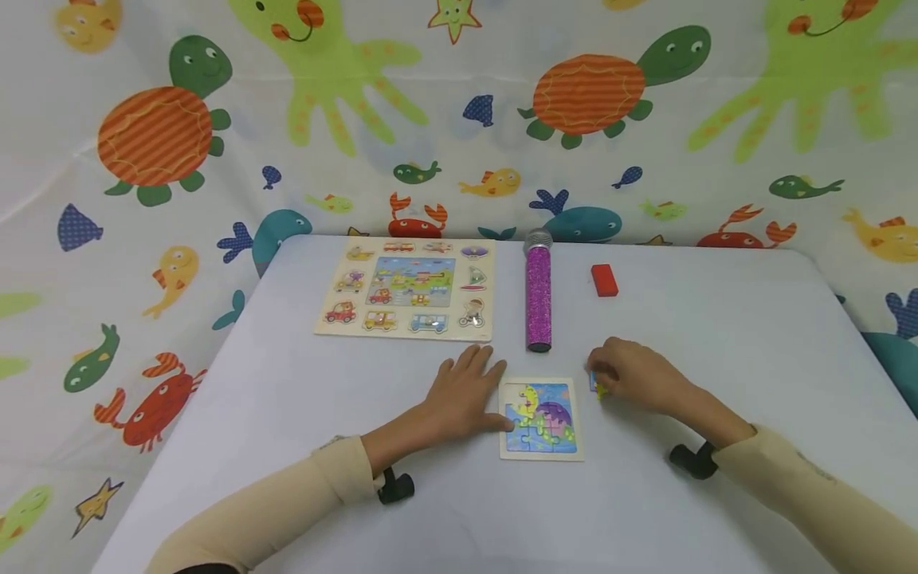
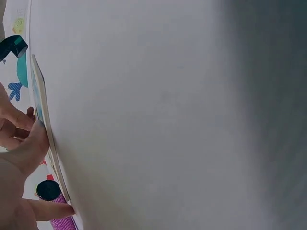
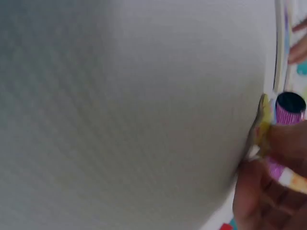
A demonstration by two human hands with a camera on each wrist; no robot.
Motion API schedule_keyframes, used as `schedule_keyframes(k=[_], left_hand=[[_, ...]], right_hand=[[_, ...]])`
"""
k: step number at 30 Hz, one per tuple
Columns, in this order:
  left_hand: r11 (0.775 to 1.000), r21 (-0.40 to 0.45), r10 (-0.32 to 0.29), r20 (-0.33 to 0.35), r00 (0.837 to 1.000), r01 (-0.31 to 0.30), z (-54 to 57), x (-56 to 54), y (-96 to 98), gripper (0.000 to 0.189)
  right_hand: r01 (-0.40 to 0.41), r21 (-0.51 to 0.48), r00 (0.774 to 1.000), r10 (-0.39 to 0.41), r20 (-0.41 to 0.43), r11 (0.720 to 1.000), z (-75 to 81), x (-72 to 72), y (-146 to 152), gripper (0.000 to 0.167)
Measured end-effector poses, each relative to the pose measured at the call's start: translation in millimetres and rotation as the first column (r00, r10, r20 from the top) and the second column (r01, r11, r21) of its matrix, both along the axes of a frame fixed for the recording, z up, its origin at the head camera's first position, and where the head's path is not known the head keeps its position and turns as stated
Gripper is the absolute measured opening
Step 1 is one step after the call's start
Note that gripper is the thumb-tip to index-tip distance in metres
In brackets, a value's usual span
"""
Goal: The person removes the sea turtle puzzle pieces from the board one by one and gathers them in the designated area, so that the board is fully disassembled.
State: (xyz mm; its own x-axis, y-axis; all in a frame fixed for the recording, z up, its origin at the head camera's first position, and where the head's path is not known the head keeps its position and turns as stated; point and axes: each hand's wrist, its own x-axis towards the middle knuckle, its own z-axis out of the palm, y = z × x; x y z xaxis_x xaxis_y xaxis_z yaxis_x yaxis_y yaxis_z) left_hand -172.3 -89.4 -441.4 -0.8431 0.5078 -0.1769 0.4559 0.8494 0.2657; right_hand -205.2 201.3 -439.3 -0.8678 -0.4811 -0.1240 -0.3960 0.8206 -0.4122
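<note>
A small jigsaw puzzle (image 1: 541,422) in a cream frame lies flat on the table, with a purple-shelled turtle on a blue ground. Bare backing shows near its upper left corner. My left hand (image 1: 464,396) is spread beside it, thumb over the left edge and index finger by the top corner. To the right of the frame, my right hand (image 1: 641,376) pinches a blue and yellow puzzle piece (image 1: 595,386) just at the tabletop. In the right wrist view, this puzzle piece (image 3: 263,123) stands tilted between thumb and finger, partly hidden by them.
Behind the puzzle, a purple glitter microphone (image 1: 539,299) lies lengthwise. A wooden peg board with vehicle pictures (image 1: 330,325) is at the back left, and a red block (image 1: 605,281) at the back right. A patterned cloth (image 1: 495,119) hangs behind the white table (image 1: 287,414).
</note>
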Motion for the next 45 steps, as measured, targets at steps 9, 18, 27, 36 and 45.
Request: schedule_keyframes(k=[9, 18, 27, 36, 45], left_hand=[[0.999, -0.050, -0.006, 0.004, 1.000, 0.006, 4.1, -0.4, -0.8, 0.091], [0.997, -0.072, -0.017, 0.011, 1.000, 0.018, 6.0, 1.4, 0.8, 0.091], [0.996, -0.078, -0.034, 0.006, 0.999, 0.034, 5.8, -0.9, 2.0, 0.092], [0.996, -0.088, -0.032, 0.014, 0.999, 0.033, 3.0, -0.6, 2.0, 0.091], [0.996, -0.082, -0.029, 0.003, 1.000, 0.029, 4.3, -0.3, 2.0, 0.092]], right_hand=[[-0.318, 0.079, 0.934, 0.326, -0.148, 0.945, 11.7, 11.1, -49, 0.036], [-0.417, 0.180, 0.906, 0.423, 0.000, 0.891, 13.1, -2.2, -71, 0.040], [-0.442, 0.224, 0.896, 0.438, 0.071, 0.869, 17.6, -11.3, -82, 0.045], [-0.457, 0.231, 0.890, 0.438, 0.127, 0.859, 23.1, -14.6, -93, 0.047], [-0.396, 0.118, 0.918, 0.397, 0.013, 0.911, 11.7, -2.9, -87, 0.023]])
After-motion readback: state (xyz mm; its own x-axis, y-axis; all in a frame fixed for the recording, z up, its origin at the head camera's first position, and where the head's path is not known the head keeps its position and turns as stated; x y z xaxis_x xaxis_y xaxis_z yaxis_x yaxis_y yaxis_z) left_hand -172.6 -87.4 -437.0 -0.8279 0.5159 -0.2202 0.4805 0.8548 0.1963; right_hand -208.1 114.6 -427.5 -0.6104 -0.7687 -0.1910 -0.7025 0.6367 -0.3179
